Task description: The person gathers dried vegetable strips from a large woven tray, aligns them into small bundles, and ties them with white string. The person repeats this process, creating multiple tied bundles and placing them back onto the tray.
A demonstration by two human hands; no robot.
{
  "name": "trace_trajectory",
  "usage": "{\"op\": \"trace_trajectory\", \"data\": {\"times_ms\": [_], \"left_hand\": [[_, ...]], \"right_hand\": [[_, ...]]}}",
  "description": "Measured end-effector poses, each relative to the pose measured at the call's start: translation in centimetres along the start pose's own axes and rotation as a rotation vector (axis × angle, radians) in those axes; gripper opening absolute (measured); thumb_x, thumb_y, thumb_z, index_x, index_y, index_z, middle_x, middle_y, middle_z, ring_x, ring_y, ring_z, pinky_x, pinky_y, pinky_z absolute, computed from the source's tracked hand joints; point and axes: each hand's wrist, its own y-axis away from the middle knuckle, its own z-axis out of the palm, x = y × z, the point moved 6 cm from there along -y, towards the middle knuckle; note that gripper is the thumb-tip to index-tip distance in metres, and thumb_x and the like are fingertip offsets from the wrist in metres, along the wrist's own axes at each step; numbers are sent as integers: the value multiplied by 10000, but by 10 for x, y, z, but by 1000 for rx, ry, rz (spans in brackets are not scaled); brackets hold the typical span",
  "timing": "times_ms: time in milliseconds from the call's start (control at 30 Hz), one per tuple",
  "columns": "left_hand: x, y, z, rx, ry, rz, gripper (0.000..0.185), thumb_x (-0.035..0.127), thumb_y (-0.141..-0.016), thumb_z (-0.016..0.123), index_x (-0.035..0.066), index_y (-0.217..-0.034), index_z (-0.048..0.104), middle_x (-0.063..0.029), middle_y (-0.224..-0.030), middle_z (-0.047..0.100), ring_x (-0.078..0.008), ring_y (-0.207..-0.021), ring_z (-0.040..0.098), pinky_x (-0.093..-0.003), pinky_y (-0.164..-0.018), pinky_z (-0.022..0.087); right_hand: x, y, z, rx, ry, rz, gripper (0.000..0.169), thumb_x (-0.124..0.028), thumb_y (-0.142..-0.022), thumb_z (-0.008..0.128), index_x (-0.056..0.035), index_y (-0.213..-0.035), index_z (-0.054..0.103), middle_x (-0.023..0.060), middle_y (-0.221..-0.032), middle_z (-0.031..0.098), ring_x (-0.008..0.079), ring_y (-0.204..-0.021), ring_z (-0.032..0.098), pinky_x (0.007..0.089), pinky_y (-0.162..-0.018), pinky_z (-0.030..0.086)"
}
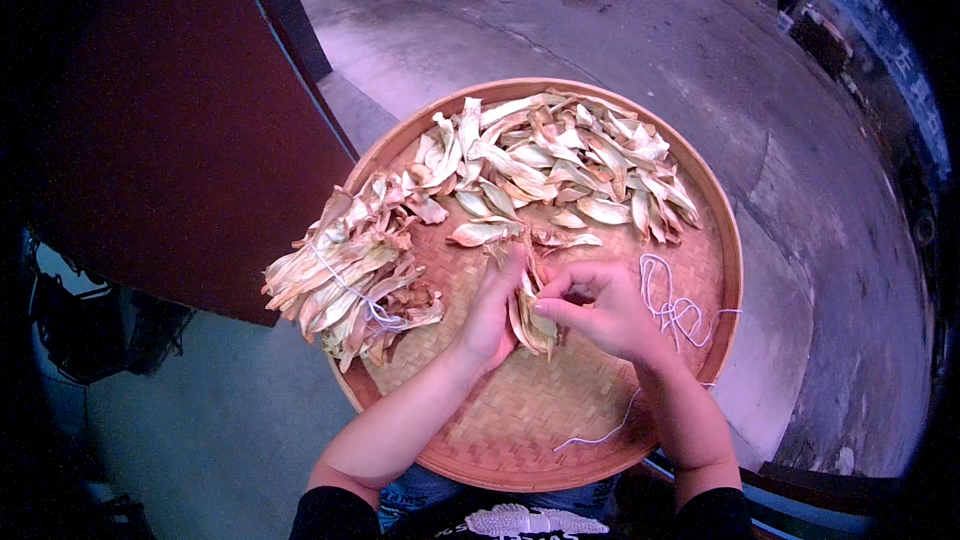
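A round woven bamboo tray (517, 420) lies before me. Near its middle my left hand (491, 307) grips a small bunch of pale dried strips (534, 322), possibly dried vegetable or mushroom slices. Against the bunch's right side is my right hand (600, 307), thumb and forefinger close together; whether they pinch a strip is unclear. Loose strips of the same kind (555, 157) are heaped along the tray's far side. On the left rim rests a bundle of strips (352, 285) tied with white string. A tangled white string (675, 307) lies right of my right hand.
Another length of white string (600, 435) runs under my right forearm near the tray's near rim. A dark red panel or tabletop (195, 135) stands close on the left. Grey concrete floor (525, 7) spreads beyond the tray, with dark objects at the far right edge.
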Motion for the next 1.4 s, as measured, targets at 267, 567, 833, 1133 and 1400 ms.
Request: {"op": "trace_trajectory", "data": {"times_ms": [267,567,833,1133,1400], "left_hand": [[3,-3,-12,166,-276,104,335,126,-916,607,53,-1207,457,-30,-986,563,-104,-909,571,-256,-748,500],[34,1,-12,112,-80,207,319,86,-929,536,86,-1223,413,-76,-801,573,-171,-670,609,-303,-580,527],[29,4,-11,99,19,87,341,75,-918,525,94,-1238,409,-61,-813,534,-182,-735,580,-365,-681,530],[24,1,-10,28,-148,31,370,186,-924,597,91,-1236,423,-57,-816,578,-170,-722,613,-322,-616,535],[19,5,0,0,-301,217,607,338,-780,779,10,-1184,466,-34,-959,606,-115,-868,604,-260,-770,506]], "right_hand": [[9,-7,8,50,145,-17,112,-15,-802,703,-14,-785,592,-21,-736,589,45,-685,544,199,-600,449],[1,-16,-39,465,624,-296,137,-58,-720,717,-24,-804,614,83,-742,590,224,-690,592,333,-617,479],[14,-16,-43,383,969,-258,154,-57,-749,693,-33,-896,656,118,-837,600,295,-799,592,365,-713,476],[9,-11,-47,3,-127,79,161,-205,-896,636,-51,-849,636,-6,-710,628,47,-604,542,201,-522,399],[1,-4,-7,-184,-384,140,202,-262,-915,621,-62,-885,624,21,-685,644,48,-523,547,173,-459,386]]}}
